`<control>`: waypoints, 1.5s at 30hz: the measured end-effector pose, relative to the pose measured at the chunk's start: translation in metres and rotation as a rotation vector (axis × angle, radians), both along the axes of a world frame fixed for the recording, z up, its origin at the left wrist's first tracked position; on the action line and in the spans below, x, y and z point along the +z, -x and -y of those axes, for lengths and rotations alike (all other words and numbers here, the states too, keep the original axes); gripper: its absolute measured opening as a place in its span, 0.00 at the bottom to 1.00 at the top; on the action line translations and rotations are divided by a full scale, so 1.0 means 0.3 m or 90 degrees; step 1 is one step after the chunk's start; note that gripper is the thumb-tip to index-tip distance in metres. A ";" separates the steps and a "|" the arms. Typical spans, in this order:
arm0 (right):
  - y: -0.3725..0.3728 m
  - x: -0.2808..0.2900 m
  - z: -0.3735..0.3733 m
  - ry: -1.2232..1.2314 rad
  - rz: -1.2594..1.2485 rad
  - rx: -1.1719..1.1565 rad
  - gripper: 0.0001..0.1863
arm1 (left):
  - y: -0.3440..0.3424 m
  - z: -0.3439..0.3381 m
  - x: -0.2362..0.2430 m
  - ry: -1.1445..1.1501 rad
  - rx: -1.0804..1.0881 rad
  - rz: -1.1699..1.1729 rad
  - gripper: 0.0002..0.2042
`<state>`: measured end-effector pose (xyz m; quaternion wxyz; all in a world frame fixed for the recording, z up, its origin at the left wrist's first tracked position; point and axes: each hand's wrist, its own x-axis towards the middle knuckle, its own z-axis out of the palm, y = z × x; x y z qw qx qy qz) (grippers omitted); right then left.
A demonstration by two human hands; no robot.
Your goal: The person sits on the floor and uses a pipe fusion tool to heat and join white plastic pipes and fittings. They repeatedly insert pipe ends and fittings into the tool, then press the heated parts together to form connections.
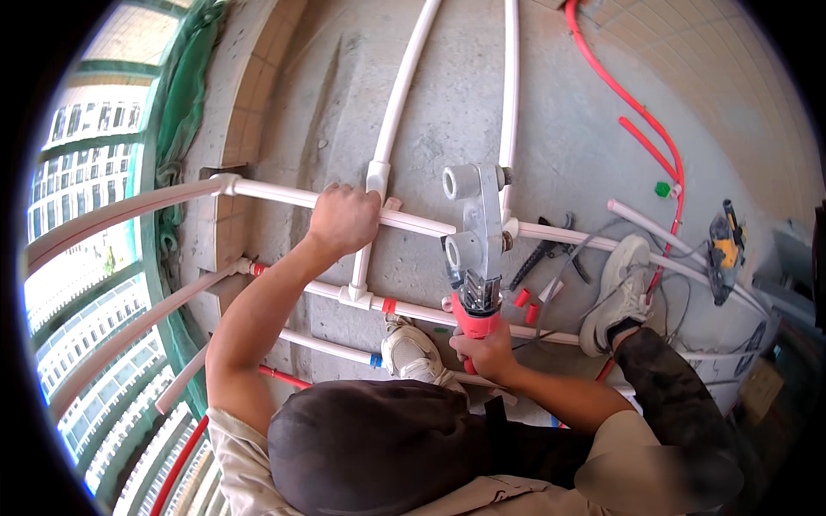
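My left hand (344,219) is closed over a white plastic pipe (288,193) that runs crosswise, just beside a white tee fitting (377,176). My right hand (487,351) grips the red handle of a pipe welding iron (479,258). The iron's grey heating plate points away from me and carries two round dies on its left face, with smaller ones on the right. The held pipe's right end comes up close to the lower die; whether they touch I cannot tell. Right of the plate another white fitting (511,227) joins a pipe running rightward.
A second white pipe line (430,310) crosses nearer, by my shoes. Black-handled pliers or cutters (551,245), short red pipe pieces (527,306) and a grey cord lie on the concrete floor. A yellow-black tool (728,245) rests right. Green netting (181,103) and windows line the left.
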<state>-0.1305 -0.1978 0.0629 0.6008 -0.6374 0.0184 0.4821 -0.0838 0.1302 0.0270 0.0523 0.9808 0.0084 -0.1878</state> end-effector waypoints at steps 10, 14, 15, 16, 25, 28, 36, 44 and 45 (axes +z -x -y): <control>0.020 -0.049 -0.004 0.031 -0.035 -0.130 0.05 | 0.105 -0.040 0.205 -0.083 0.017 0.044 0.02; -0.080 -0.016 -0.039 0.019 -0.026 -0.188 0.04 | 0.112 -0.017 0.397 0.004 -0.007 0.184 0.07; -0.108 -0.015 -0.043 0.031 -0.023 -0.180 0.05 | 0.102 0.004 0.463 0.021 -0.012 0.234 0.09; -0.128 -0.023 -0.046 0.025 -0.019 -0.187 0.05 | 0.103 0.014 0.515 0.041 -0.012 0.271 0.10; -0.179 -0.009 -0.098 -0.026 -0.028 -0.211 0.04 | 0.112 0.069 0.723 0.146 -0.016 0.364 0.16; -0.160 -0.020 -0.080 -0.029 0.002 -0.193 0.04 | 0.106 0.088 0.719 0.186 -0.002 0.331 0.09; -0.231 -0.081 -0.048 0.043 0.174 -0.183 0.05 | 0.225 0.101 0.232 0.044 -0.005 0.085 0.06; -0.456 -0.074 -0.013 0.181 0.414 -0.215 0.08 | 0.142 0.080 -0.010 -0.001 -0.036 0.084 0.03; -0.466 -0.092 -0.005 0.193 0.435 -0.206 0.08 | 0.135 0.088 -0.026 -0.002 -0.027 0.083 0.03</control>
